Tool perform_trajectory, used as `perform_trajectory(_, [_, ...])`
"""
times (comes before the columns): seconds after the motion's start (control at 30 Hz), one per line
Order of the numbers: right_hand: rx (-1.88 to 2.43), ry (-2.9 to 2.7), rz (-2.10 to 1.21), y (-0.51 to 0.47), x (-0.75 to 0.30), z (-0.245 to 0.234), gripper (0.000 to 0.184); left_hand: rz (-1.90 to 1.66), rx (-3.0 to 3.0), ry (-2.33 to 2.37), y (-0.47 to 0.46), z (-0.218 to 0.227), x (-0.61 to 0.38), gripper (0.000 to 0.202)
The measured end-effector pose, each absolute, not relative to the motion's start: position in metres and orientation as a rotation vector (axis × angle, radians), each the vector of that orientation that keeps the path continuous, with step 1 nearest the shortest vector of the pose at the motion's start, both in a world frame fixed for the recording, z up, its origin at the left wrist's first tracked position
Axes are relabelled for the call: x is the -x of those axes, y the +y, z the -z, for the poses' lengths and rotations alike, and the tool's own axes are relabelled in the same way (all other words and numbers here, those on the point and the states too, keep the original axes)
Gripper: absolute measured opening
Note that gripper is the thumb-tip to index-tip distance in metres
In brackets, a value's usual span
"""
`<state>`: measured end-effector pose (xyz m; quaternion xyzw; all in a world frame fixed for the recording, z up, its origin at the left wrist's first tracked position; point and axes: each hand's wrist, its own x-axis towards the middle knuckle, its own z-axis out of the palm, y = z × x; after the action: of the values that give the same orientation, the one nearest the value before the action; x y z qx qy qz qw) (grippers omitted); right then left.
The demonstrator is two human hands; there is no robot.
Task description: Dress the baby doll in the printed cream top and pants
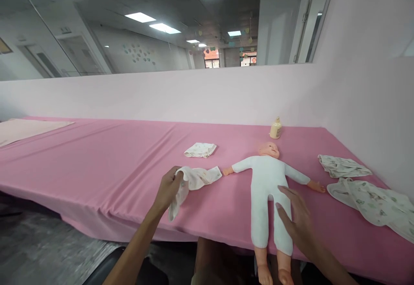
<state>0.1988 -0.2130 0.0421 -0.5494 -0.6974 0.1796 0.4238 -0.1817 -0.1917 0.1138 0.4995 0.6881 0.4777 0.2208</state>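
A baby doll [267,175] with a white cloth body lies on its back, arms spread and legs pointing towards me over the table's front edge. My left hand [168,189] grips one end of a small printed white cloth [199,178]; the rest of it trails across the pink sheet towards the doll's hand. Over the doll's leg on the right is my right hand [296,218], fingers apart and nothing in it. Whether its fingertips touch the leg I cannot tell. A folded white cloth [200,150] lies just behind the held one.
A pink sheet [106,160] covers the long table. Behind the doll's head stands a cream pump bottle [275,129]. On the right lie a folded printed cloth [343,166] and a loose printed garment [375,203]. A pale mat [29,130] is at far left; a mirror [161,22] lines the wall.
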Motion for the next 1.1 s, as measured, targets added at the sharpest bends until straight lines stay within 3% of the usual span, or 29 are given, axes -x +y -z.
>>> perform_trajectory(0.23, [0.961,-2.195,-0.799,-0.195,-0.109,-0.091,0.06,-1.304,-1.107,1.393,-0.22,-0.138,0.13,0.021])
perform_trajectory(0.27, [0.912,-2.221,-0.819,-0.192,-0.096,-0.095,0.056,-1.293,-1.099,1.339,-0.222,-0.137,0.126,0.021])
perform_trajectory(0.37, [0.844,-2.246,-0.832,-0.183,-0.07,-0.099,0.019,-1.239,-1.073,1.228,-0.229,-0.134,0.121,0.02])
perform_trajectory(0.4, [0.833,-2.238,-0.846,-0.18,-0.066,-0.099,0.016,-1.222,-1.062,1.212,-0.231,-0.132,0.121,0.02])
perform_trajectory(0.8, [0.919,-1.483,-1.257,-0.126,-0.097,-0.155,0.02,-0.942,-1.615,1.55,-0.23,-0.133,0.151,0.035])
perform_trajectory(1.1, [0.854,-1.398,-1.267,-0.139,-0.109,-0.191,0.022,-1.048,-2.04,1.73,-0.206,-0.129,0.153,0.016])
